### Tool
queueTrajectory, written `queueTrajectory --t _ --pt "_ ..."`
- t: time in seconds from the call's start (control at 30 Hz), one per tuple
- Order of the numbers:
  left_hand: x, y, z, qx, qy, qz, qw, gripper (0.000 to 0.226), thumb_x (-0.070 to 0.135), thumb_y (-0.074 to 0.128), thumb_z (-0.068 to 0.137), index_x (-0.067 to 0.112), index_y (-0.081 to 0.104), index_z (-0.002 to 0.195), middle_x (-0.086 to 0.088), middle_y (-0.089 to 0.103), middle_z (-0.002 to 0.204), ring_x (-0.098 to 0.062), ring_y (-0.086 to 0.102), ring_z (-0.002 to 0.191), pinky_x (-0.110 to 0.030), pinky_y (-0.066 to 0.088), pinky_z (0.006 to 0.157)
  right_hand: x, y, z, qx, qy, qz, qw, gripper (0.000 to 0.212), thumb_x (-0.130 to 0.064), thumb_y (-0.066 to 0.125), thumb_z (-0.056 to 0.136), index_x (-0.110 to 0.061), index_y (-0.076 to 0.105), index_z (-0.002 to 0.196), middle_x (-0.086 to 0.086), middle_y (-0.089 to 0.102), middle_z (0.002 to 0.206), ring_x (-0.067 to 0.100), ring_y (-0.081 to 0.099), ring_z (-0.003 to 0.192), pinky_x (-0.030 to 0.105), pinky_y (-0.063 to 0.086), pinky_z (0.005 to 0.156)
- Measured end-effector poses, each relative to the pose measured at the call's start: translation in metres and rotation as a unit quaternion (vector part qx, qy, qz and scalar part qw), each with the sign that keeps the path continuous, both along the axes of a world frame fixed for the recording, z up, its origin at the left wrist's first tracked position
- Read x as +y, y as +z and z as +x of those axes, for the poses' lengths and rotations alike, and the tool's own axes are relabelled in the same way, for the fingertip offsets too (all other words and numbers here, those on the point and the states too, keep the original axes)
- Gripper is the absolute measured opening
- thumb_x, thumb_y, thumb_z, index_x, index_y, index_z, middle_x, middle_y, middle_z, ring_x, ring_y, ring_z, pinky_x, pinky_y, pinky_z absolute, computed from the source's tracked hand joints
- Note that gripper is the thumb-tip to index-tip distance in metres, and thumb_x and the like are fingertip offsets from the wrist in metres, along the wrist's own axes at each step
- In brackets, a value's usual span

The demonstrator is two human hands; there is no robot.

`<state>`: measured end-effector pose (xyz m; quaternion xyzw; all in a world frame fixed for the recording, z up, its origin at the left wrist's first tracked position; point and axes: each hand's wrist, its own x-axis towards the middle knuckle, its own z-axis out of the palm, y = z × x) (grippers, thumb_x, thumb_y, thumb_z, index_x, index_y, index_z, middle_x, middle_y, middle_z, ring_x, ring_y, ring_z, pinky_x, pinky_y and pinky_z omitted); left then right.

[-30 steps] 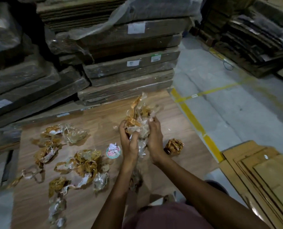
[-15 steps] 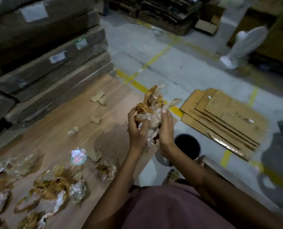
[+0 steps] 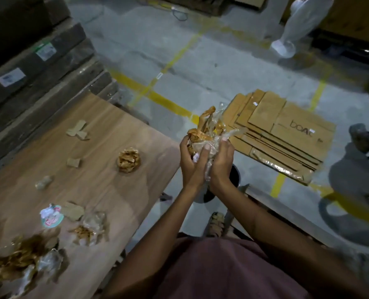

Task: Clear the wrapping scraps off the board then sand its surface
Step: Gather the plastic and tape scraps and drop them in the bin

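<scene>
Head view: both hands, left hand (image 3: 192, 164) and right hand (image 3: 220, 164), are pressed together around a wad of wrapping scraps (image 3: 207, 131), held off the board (image 3: 106, 160) above a dark bin (image 3: 235, 175). Squeezing it tight should stop bits dropping; more scraps still litter the board.

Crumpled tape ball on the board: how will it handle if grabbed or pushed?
The crumpled tape ball is probably light and squashy, being loosely wadded strips. Its rounded shape may let it roll across the smooth board. Exposed adhesive might cling to fingers.
</scene>
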<state>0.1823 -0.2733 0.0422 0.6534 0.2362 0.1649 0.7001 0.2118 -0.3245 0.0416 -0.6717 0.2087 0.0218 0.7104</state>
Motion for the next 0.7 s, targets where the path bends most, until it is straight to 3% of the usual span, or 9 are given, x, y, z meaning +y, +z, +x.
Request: queueTrajectory --t 0.1,0.17,0.23,0.3,0.37,0.4,0.5,0.6,0.7 --pt "-0.034 -0.019 0.022 0.045 0.006 -0.001 0.999 0.077 0.054 0.062 0.090 0.026 0.025 0.152 0.002 0.044 0.151 -0.001 0.057 0.124 -0.018 0.051 0.097 -0.037 -0.024 0.023 0.036 -0.002 -0.006 0.999 0.050 -0.055 0.044 0.104 -0.025 0.055 0.142 -0.016 0.061 0.123 0.003 0.060 0.113 0.036 0.049 0.101" --pt "-0.054 -0.034 0.036 0.089 0.007 -0.010 0.996 0.079 0.061 0.059 0.085 0.029 0.020 0.146 -0.006 0.045 0.148 -0.010 0.059 0.120 -0.014 0.051 0.092 -0.056 -0.041 0.038 0.059 -0.007 0.002 0.998 0.047 -0.048 0.044 0.108 -0.021 0.050 0.147 -0.020 0.057 0.121 0.001 0.057 0.110 0.029 0.044 0.098" --pt "-0.069 -0.051 0.048 0.140 -0.020 -0.004 0.990 0.081 0.068 0.053 0.082 0.023 0.026 0.143 -0.009 0.050 0.144 -0.020 0.058 0.123 -0.025 0.052 0.098 -0.071 -0.061 0.050 0.078 -0.004 -0.006 0.997 0.047 -0.048 0.043 0.108 -0.019 0.052 0.144 -0.018 0.061 0.119 0.002 0.059 0.109 0.031 0.046 0.098" --pt "-0.080 -0.074 0.063 0.187 -0.048 0.004 0.981 0.081 0.071 0.045 0.084 0.016 0.035 0.143 -0.009 0.051 0.143 -0.025 0.052 0.130 -0.038 0.045 0.106 -0.081 -0.089 0.064 0.091 -0.024 -0.009 0.995 0.057 -0.059 0.046 0.102 -0.016 0.058 0.137 -0.003 0.069 0.122 0.012 0.065 0.111 0.043 0.053 0.102" --pt "-0.090 -0.102 0.079 0.231 -0.057 0.024 0.971 0.082 0.073 0.036 0.086 0.015 0.040 0.145 -0.009 0.046 0.148 -0.023 0.039 0.140 -0.040 0.034 0.113 -0.092 -0.126 0.077 0.118 -0.045 -0.013 0.992 0.067 -0.070 0.048 0.095 -0.014 0.061 0.130 0.008 0.070 0.123 0.022 0.066 0.114 0.052 0.053 0.103" --pt "-0.094 -0.119 0.088 0.254 -0.061 0.037 0.965 0.086 0.076 0.029 0.085 0.016 0.042 0.144 -0.008 0.045 0.149 -0.022 0.035 0.142 -0.042 0.030 0.116 -0.096 -0.144 0.085 0.133 -0.055 -0.009 0.990 0.062 -0.069 0.049 0.094 -0.017 0.063 0.127 0.006 0.072 0.121 0.023 0.067 0.113 0.053 0.054 0.102" --pt "-0.109 -0.176 0.116 0.299 -0.056 0.027 0.952 0.086 0.081 0.017 0.082 0.019 0.052 0.130 -0.007 0.056 0.136 -0.027 0.046 0.132 -0.049 0.035 0.115 -0.110 -0.200 0.106 0.172 -0.097 -0.009 0.980 0.049 -0.059 0.045 0.095 -0.023 0.066 0.121 0.000 0.074 0.114 0.021 0.069 0.106 0.047 0.056 0.098" --pt "-0.123 -0.245 0.136 0.328 -0.045 0.019 0.943 0.093 0.086 0.012 0.079 0.024 0.056 0.132 -0.004 0.059 0.138 -0.026 0.053 0.130 -0.054 0.041 0.111 -0.126 -0.258 0.122 0.205 -0.111 -0.032 0.972 0.042 -0.048 0.042 0.105 -0.018 0.069 0.115 -0.005 0.073 0.099 0.012 0.068 0.090 0.025 0.053 0.075" --pt "-0.127 -0.313 0.150 0.361 -0.017 0.014 0.932 0.100 0.094 0.009 0.081 0.027 0.060 0.134 -0.004 0.060 0.141 -0.026 0.056 0.129 -0.054 0.045 0.109 -0.135 -0.325 0.131 0.231 -0.104 -0.018 0.967 0.033 -0.043 0.046 0.106 -0.019 0.069 0.108 0.001 0.074 0.098 0.019 0.069 0.087 0.028 0.052 0.072"
